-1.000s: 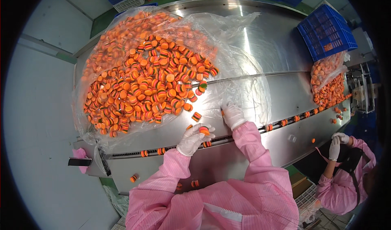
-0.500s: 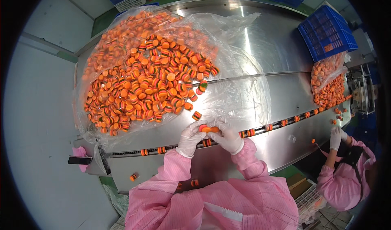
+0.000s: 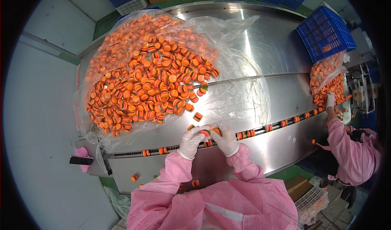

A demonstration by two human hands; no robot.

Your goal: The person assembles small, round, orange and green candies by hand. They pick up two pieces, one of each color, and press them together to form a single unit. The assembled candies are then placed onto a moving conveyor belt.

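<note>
My gloved left hand and right hand are close together above the narrow conveyor track. The left fingers pinch a red and green layer piece of a burger-shaped gummy candy. Between the right fingers is an orange piece, partly hidden by the glove. Just beyond the left fingertips lies another candy, and a striped burger gummy rests on the steel behind it. More gummies sit spaced along the track on both sides of my hands.
A large heap of burger gummies spreads at the left on a clear plastic sheet. At right stand a blue crate and a smaller heap, where a co-worker's gloved hand reaches in. A phone-like dark object lies left.
My hands have dropped slightly nearer me, and the red and green piece now shows at the left fingers. The co-worker's hand has moved from the table's front edge to the right heap.
</note>
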